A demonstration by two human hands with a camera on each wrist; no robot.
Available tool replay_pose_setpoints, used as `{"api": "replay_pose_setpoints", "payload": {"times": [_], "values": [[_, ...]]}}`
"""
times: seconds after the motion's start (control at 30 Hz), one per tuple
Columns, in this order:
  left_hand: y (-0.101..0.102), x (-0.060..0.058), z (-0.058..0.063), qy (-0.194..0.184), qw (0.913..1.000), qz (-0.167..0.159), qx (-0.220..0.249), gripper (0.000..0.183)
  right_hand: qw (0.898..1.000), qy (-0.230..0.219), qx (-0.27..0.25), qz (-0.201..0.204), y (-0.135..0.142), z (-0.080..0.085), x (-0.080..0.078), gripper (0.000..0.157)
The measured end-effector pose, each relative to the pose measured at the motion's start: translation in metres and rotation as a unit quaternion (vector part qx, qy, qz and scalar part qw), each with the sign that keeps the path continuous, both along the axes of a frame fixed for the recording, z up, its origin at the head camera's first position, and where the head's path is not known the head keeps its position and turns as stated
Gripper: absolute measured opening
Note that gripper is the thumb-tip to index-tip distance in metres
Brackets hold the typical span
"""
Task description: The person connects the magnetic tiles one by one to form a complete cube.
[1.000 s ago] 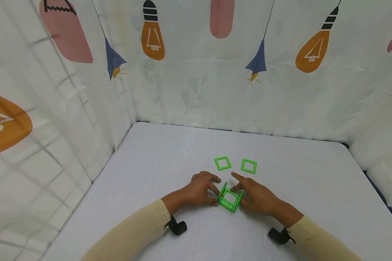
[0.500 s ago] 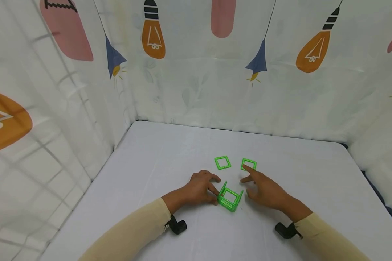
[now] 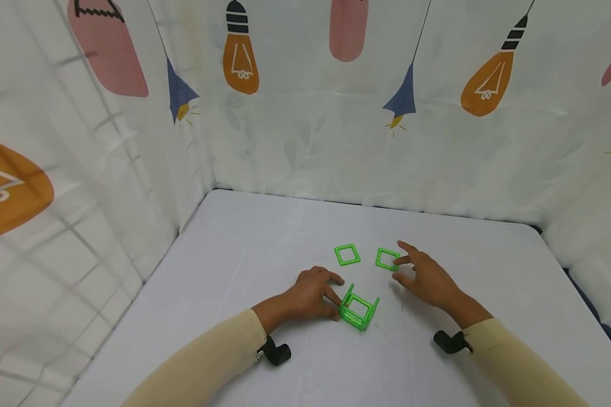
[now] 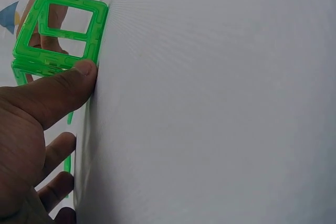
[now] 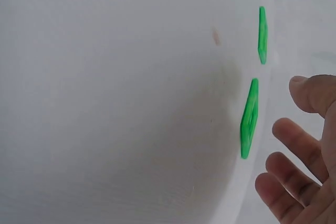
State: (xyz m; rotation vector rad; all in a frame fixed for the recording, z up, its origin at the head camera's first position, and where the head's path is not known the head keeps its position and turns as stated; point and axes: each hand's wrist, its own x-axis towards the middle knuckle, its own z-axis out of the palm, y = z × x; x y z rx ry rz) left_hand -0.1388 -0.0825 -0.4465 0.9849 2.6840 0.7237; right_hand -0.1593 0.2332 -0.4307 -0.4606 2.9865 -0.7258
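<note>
A partly built box of green square magnetic tiles [image 3: 358, 308] stands on the table, with upright sides and an open top. My left hand [image 3: 313, 294] holds it at its left side; in the left wrist view the thumb [image 4: 73, 82] lies against a lower corner, and the index finger is mostly hidden. Farther back, two loose green tiles lie flat: a left tile [image 3: 347, 254] and a right tile [image 3: 387, 259]. My right hand [image 3: 427, 280] is just beside the right tile, fingers spread and holding nothing. The right wrist view shows a gap between the fingers and that tile [image 5: 249, 119].
A white-covered table [image 3: 265, 237] spreads out around the tiles. Behind it and to the left hang white cloth walls [image 3: 305, 152] printed with lamps and bulbs. A small black wrist camera [image 3: 276, 351] sits at the left sleeve, another camera [image 3: 450, 342] at the right.
My right hand has left the box's right side and moved back and to the right, to the right loose tile. The left hand and the box have stayed in place.
</note>
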Motion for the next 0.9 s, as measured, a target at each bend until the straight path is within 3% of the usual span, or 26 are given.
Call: {"api": "replay_pose_setpoints", "payload": {"times": [0.37, 0.9], "values": [[0.0, 0.0, -0.003, -0.001, 1.0, 0.002, 0.002, 0.024, 1.0, -0.008, 0.011, -0.021, 0.004, -0.005, -0.02, 0.088], [0.001, 0.001, -0.001, -0.006, 1.0, 0.005, -0.004, 0.024, 0.998, -0.034, 0.03, -0.033, 0.006, -0.012, -0.033, 0.089]]}}
